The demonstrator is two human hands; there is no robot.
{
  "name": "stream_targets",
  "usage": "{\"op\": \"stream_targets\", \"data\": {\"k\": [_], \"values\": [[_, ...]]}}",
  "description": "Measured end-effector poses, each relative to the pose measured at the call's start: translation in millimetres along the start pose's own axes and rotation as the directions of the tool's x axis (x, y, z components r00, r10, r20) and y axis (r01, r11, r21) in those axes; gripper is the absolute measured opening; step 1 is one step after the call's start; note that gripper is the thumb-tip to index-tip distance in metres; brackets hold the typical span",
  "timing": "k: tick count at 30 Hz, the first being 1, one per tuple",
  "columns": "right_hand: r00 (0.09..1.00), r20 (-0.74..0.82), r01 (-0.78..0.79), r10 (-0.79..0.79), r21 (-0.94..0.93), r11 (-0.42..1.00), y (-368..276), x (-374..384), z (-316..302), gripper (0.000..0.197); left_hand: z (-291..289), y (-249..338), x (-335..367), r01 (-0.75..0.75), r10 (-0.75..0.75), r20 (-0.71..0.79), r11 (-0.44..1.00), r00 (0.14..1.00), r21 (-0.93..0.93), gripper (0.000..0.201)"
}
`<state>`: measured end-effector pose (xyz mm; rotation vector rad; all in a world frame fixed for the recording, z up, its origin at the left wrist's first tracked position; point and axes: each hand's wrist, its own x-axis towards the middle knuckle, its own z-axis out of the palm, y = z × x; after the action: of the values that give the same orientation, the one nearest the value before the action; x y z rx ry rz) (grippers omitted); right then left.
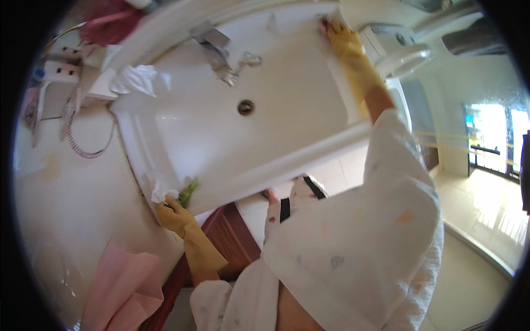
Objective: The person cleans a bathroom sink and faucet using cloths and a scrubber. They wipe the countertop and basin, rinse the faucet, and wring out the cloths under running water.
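The left hand's point(178, 216) gloved fingers are narrowed, seemingly pinching a crumpled white wad point(160, 191) at the lower left corner of the sink point(193, 135); a limp green scrap point(189, 191) lies just beside the fingertips. The right hand point(345, 43), gloved too, is bent at the upper right corner, touching a small pinkish thing point(324, 27); whether it grips or only presses, I cannot tell. To my eye, wiping the sink is the step in hand, and the next move calls for steady pressure along its edges. Between the hands sit the drain point(245, 107) and the metal tap point(222, 70); a pink cloth point(122, 284) lies lower left.
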<state>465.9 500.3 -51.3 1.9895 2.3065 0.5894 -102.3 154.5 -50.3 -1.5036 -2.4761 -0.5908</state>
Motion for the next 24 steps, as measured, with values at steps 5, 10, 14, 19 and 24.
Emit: {"op": "stream_targets", "data": {"k": [5, 10, 14, 19, 24], "values": [[0.956, 0.282, -0.181, 0.078, 0.358, 0.916, 35, -73, -27, 0.025, -3, 3, -2, -0.066, 0.062, -0.111, 0.997, 0.992, -0.035, 0.037], [0.903, 0.268, 0.292, -0.335, 0.188, 0.938, 52, -214, -70, 0.028, -1, -2, -6, -0.023, 0.025, -0.026, 0.998, 0.999, 0.055, 0.038], [0.879, 0.477, -0.447, -0.022, 0.839, 0.311, 18, -274, -47, 0.015, 5, -9, -7, -0.086, 0.091, -0.086, 0.995, 0.992, 0.059, 0.037], [0.795, 0.375, 0.035, -0.476, 0.756, 0.654, -202, -252, -120, 0.020, -1, -9, -10, -0.103, 0.112, -0.111, 0.991, 0.988, 0.084, 0.033], [0.807, 0.054, 0.311, -0.589, 0.809, 0.499, -309, -251, -161, 0.023, 6, -8, -6, -0.111, 0.113, -0.067, 0.993, 0.991, 0.025, 0.032]]}}
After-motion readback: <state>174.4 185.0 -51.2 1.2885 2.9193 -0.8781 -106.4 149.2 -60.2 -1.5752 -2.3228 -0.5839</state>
